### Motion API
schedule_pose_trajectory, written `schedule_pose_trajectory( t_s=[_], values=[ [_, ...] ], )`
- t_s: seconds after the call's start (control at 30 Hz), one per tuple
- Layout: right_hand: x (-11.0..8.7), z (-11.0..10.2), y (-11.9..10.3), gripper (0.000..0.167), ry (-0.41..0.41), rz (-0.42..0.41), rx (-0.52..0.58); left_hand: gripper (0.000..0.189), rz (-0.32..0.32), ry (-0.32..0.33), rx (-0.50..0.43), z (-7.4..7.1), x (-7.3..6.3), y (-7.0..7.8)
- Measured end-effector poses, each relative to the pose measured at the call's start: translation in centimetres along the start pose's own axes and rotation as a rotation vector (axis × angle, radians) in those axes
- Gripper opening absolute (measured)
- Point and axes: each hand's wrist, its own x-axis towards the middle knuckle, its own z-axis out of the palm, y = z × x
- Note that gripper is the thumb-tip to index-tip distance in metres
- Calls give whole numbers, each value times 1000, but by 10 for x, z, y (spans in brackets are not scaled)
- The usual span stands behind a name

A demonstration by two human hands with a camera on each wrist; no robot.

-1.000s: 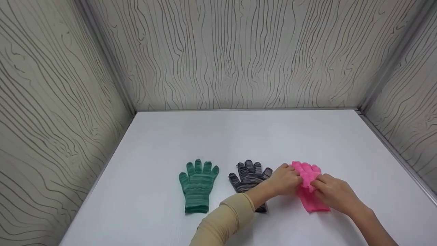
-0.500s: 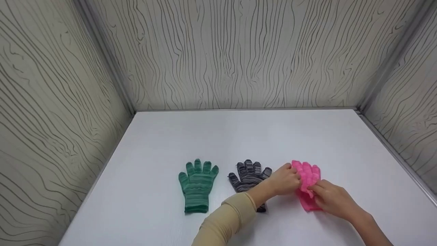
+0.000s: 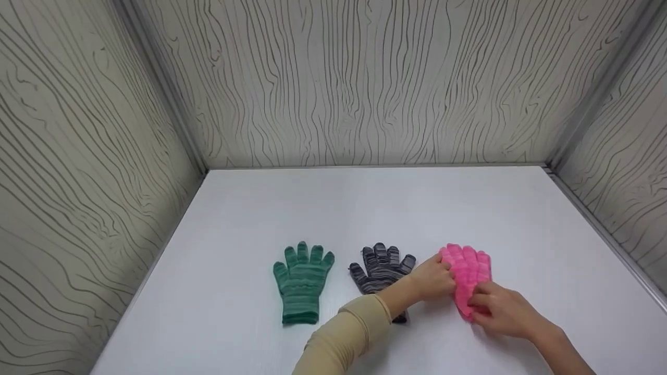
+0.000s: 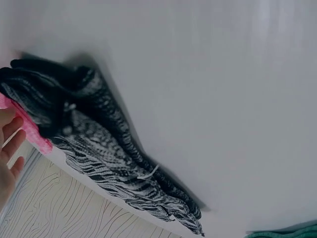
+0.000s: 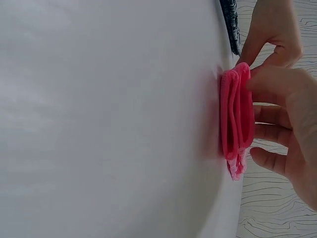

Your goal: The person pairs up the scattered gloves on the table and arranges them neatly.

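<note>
Two pink knit gloves (image 3: pixel 465 265) lie stacked on the table, the upper one's palm and fingers facing up. In the right wrist view their open cuffs (image 5: pixel 235 116) sit one over the other. My left hand (image 3: pixel 433 278) holds the left edge of the stack, its fingers curled there. At the cuff end, my right hand (image 3: pixel 503 307) pinches the upper glove's cuff between thumb and fingers. A black-grey striped glove (image 3: pixel 383 271) lies just left of the pink ones, partly covered by my left forearm.
A green striped glove (image 3: pixel 302 286) lies flat farther left, fingers pointing away. All rest on a white table (image 3: pixel 365 208). Patterned panels stand at the back (image 3: pixel 365 83) and on both sides.
My right hand has drawn the upper pink glove's cuff down toward me, over the lower cuff. My left hand stays nearly in place at the left edge.
</note>
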Motion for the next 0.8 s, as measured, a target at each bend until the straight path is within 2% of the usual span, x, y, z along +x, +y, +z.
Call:
schedule_pose_trajectory(
  t_s=[0.1, 0.17, 0.33, 0.47, 0.63, 0.8],
  values=[
    [1, -2, 1, 18, -53, 70, 16, 25, 0, 10, 4, -1, -1, 0],
    [4, -4, 4, 18, -59, 135, 15, 25, 14, 24, 2, -4, -2, 1],
    [12, -10, 16, 14, 30, 339, -17, 27, 101, 61, -33, -14, -3, 6],
    [18, -14, 31, 17, 67, 477, 17, 31, 165, 90, -73, -20, -2, 13],
    [26, -13, 48, 20, 10, 563, 73, 36, 209, 62, -121, -23, 2, 20],
    [32, -7, 57, 26, -48, 600, 105, 37, 258, 24, -93, -24, 5, 24]
  ],
)
